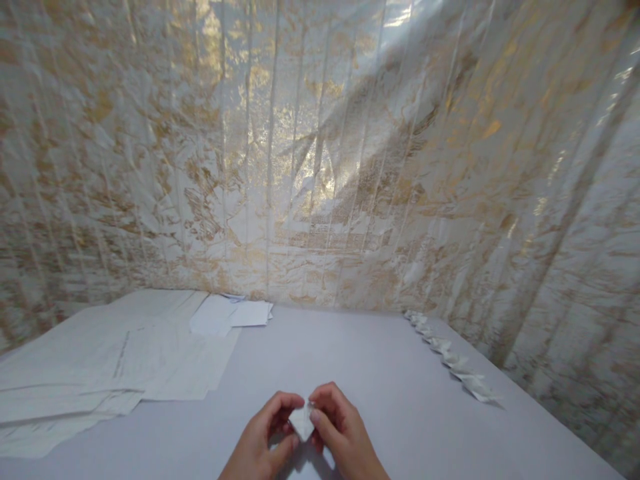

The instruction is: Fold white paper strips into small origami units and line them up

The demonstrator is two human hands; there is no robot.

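Observation:
A small folded piece of white paper point(302, 423) with a pointed lower end is held between both hands, just above the white tabletop near its front edge. My left hand point(269, 433) grips its left side, with the index finger at the top and the thumb low down. On the other side, my right hand point(341, 427) pinches the paper with the thumb across its front face and the index fingertip at the top corner. The fingers behind the paper are partly hidden.
Large printed paper sheets point(115, 353) overlap on the left of the white table point(330, 353). Smaller white paper pieces point(250, 313) lie at their back corner. A row of folded paper pieces point(453, 360) runs along the right edge. A patterned curtain point(320, 153) hangs behind.

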